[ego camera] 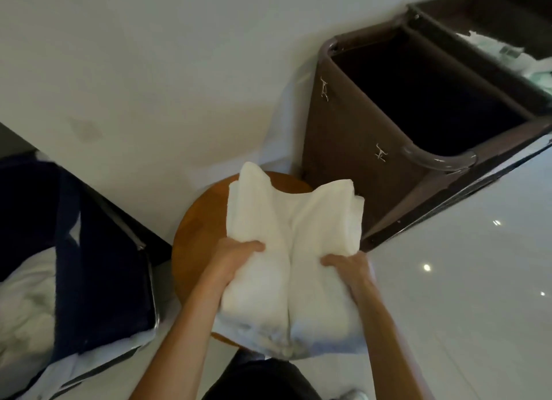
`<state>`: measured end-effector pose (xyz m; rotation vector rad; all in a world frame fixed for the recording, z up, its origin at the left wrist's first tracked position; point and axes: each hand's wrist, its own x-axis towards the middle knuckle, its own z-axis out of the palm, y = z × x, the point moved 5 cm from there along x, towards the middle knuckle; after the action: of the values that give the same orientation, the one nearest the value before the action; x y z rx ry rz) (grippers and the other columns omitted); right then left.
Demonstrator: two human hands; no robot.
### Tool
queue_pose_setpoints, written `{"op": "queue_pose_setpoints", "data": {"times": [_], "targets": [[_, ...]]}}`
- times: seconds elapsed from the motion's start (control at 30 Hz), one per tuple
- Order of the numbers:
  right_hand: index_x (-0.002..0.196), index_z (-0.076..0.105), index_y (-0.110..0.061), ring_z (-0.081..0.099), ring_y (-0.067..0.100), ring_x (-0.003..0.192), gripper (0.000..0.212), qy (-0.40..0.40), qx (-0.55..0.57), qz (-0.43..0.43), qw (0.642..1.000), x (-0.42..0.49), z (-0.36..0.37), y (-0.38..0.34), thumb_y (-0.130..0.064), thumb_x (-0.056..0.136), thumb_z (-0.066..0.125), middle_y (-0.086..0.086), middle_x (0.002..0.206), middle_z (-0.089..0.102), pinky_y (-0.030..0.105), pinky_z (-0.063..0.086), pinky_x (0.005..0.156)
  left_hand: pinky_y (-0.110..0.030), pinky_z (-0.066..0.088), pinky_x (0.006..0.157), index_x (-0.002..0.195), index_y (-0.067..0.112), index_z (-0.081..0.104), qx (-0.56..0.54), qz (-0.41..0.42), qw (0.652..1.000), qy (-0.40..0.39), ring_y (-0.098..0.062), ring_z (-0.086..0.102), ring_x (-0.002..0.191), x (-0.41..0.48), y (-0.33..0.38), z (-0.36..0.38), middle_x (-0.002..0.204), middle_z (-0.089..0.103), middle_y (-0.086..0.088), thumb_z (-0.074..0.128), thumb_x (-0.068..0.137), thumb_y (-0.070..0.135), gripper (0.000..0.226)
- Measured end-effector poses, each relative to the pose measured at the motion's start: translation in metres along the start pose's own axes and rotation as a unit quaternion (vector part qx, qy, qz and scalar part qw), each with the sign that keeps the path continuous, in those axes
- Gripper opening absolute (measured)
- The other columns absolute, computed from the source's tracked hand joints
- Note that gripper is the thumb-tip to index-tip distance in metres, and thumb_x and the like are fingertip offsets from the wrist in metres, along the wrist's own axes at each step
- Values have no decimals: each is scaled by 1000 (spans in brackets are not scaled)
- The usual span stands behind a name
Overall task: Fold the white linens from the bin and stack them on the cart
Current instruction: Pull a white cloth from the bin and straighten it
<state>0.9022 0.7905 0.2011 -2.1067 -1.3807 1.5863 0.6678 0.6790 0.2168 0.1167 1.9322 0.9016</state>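
White towel sits just below frame centre, toward 6 o'clock, bunched into two thick lobes with a crease down the middle. We hold it with both hands. Left hand grips the lobe on the 9 o'clock side, with digits curled over the top of the cloth. Right hand grips the 3 o'clock lobe the same way, digits dug into the fabric.

The towel is over a round wooden stool, whose top shows at the towel's 9 and 12 o'clock edges. We can't tell whether the towel rests on it or is lifted clear.

Blue bin is at 8 o'clock, with white linens heaped inside at its far-left end. Brown cart is at 2 o'clock, its near compartment open and dark inside. Pale crumpled cloth lies in the next compartment, at the frame's 2 o'clock corner.

Glossy floor is at 4 o'clock and the plain wall at 11 o'clock.
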Motion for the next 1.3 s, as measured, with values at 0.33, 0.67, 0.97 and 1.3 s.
{"op": "queue_pose_setpoints", "data": {"times": [0.33,0.67,0.97,1.3], "targets": [[92,64,-9,64,26,75,43,-31,19,-29,999,-9,-136,81,-23,57,84,9,83,67,30,46,59,-29,48,66,98,6,59,-50,-13,998,22,-23,61,77,-108,-55,116,87,63,-6,83,72,19,38],[79,62,-15,66,26,70,28,4,14,-61,998,5,-281,133,-21,60,82,7,73,68,36,54,67,-29,49,65,97,6,64,-56,3,998,7,-26,66,79,-162,-70,249,92,69,-11,84,69,19,37],[79,68,-13,67,26,72,50,63,49,-54,995,61,-395,155,-42,39,72,8,73,70,42,57,70,-27,49,63,103,10,64,-52,23,997,-43,-22,65,82,-151,-34,382,94,69,-6,83,71,16,38],[67,54,-21,54,13,64,32,79,35,-77,993,155,-519,128,-31,59,83,-1,68,59,31,44,60,-37,57,82,98,12,70,-69,12,996,-47,-24,69,86,-128,24,523,96,73,-6,85,66,15,36]]}}
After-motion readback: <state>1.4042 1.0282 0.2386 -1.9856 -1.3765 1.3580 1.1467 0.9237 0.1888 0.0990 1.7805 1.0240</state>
